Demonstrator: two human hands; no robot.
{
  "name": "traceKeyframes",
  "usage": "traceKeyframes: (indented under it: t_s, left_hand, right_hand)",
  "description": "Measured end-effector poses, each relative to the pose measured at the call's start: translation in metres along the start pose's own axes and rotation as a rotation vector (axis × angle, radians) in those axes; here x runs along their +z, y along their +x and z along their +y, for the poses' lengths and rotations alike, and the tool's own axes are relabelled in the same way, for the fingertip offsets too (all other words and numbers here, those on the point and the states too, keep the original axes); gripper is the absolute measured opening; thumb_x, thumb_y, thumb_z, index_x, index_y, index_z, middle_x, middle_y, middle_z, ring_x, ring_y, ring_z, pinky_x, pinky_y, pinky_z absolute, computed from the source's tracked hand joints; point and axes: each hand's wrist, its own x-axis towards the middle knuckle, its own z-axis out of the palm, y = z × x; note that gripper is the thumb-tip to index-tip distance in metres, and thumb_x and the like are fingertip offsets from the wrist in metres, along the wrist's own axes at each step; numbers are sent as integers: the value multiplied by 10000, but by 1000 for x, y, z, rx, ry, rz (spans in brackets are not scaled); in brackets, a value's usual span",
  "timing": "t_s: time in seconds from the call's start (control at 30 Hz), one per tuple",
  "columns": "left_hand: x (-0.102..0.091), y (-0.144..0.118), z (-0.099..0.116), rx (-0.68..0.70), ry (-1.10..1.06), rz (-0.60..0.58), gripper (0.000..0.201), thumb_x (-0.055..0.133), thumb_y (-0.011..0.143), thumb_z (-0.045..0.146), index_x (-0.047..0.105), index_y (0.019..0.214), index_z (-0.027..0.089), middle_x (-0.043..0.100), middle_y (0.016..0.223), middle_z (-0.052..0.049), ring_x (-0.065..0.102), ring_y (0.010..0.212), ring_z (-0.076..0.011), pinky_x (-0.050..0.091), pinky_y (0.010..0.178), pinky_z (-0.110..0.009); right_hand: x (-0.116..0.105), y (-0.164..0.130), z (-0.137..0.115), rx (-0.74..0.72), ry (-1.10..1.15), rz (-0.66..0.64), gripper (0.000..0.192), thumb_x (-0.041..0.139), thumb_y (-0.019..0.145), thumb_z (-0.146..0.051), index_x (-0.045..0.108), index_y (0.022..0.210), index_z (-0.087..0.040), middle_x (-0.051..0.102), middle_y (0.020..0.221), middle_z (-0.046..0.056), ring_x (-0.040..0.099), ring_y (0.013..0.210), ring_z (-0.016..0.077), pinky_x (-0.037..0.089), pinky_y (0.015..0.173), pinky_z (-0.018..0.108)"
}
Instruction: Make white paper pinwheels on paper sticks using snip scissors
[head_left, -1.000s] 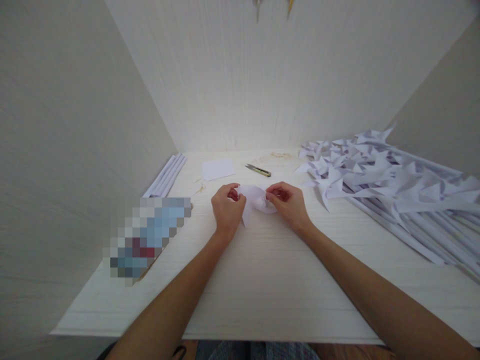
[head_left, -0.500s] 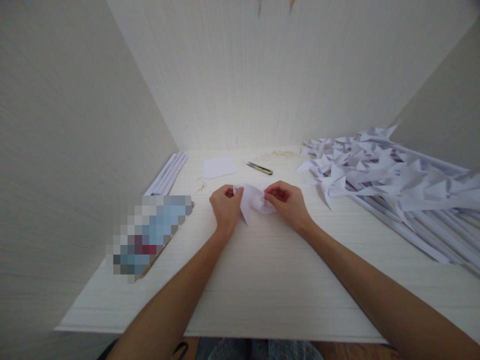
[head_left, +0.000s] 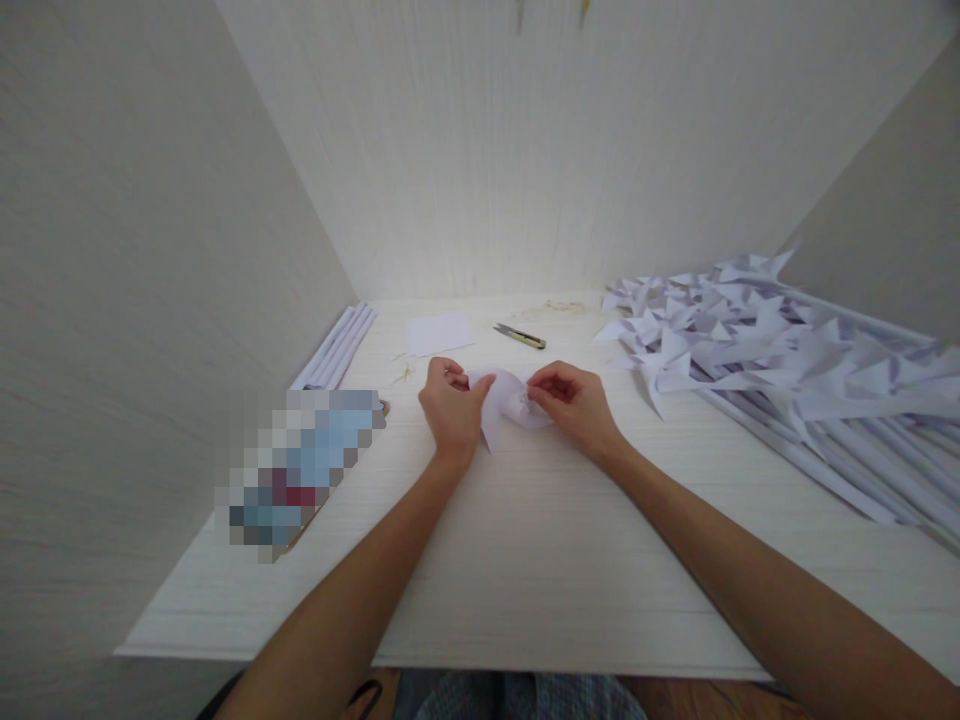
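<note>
A white paper pinwheel [head_left: 498, 398], partly folded with curved blades, is between my two hands above the table. My right hand [head_left: 574, 398] pinches it near the centre with thumb and forefinger. On its other side my left hand [head_left: 455, 405] has thumb and fingers apart, the thumb touching a curved blade. The left fingertips are partly hidden behind the paper. Beyond the hands lies a pair of thread snips [head_left: 520, 336] with pale green handles, and left of it a flat white paper sheet [head_left: 440, 334].
Many white paper pinwheels [head_left: 697, 335] on rolled paper sticks [head_left: 810, 470] are heaped at the right. More paper rolls [head_left: 334, 350] lie by the left wall. A blurred-out flat object [head_left: 311, 465] is at the left. Walls enclose the table [head_left: 555, 580] on three sides.
My left fingers have lifted and spread from the paper they were pinching. My right hand keeps its pinch on the pinwheel in nearly the same place.
</note>
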Motion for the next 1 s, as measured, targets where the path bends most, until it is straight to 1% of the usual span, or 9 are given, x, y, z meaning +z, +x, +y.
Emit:
traceKeyframes:
  t_s: [0.1,0.27,0.37,0.47,0.57,0.7,0.87,0.93,1.0]
  left_hand:
    - [0,0,-2,118,69,5,293,674,543,235,421,682,190,455,549,82,462,472,-68,354,470,-184]
    - [-3,6,-11,392,221,4,211,653,606,240,452,611,176,423,510,73,413,453,-69,333,475,-200]
    - [-5,8,-14,568,218,-53,163,619,659,221,480,597,160,477,574,42,435,480,-67,354,490,-201]
    - [-6,7,-15,708,189,-116,93,552,723,198,524,649,150,524,691,2,467,542,-68,380,520,-193]
    - [-7,5,-14,803,250,-131,107,482,770,187,561,707,153,538,762,-19,487,620,-81,381,541,-193]
    - [-10,6,-12,884,451,-156,203,419,806,221,578,695,161,514,703,-15,455,621,-96,341,512,-201]
    - [-16,14,-13,1103,591,-262,226,372,834,221,587,780,175,522,717,-16,438,643,-105,310,500,-205]
    - [-18,16,-13,1148,613,-303,219,372,835,216,585,806,174,526,726,-17,438,649,-105,317,508,-203]
    - [-19,16,-13,1155,637,-317,215,387,829,211,582,754,165,525,705,-16,439,646,-107,322,517,-207]
  right_hand:
    - [1,0,0,11,23,7,49,587,619,-178,562,657,-160,555,610,-5,518,556,104,440,536,241]
    - [0,1,3,0,17,9,46,590,614,-168,563,651,-165,563,620,-3,528,571,108,448,555,247]
    - [0,1,4,5,9,15,44,588,614,-162,566,653,-162,571,625,2,535,573,110,452,556,249]
    - [0,1,4,14,-6,18,46,587,613,-154,568,654,-160,575,626,3,543,572,111,458,556,251]
    - [0,1,4,11,-16,22,41,587,612,-150,567,646,-159,577,623,3,550,573,113,466,559,254]
    - [0,0,1,-15,-36,14,29,583,618,-152,564,640,-157,584,629,9,563,577,118,480,568,262]
    - [0,-1,-2,-112,-135,12,30,560,636,-129,571,642,-156,585,647,18,564,584,117,489,571,257]
    - [0,-1,-2,-148,-167,-3,48,548,646,-118,575,647,-157,585,656,21,563,593,116,489,566,249]
    - [-1,-1,-3,-170,-189,-8,63,540,651,-106,575,650,-158,584,657,22,559,596,113,486,559,240]
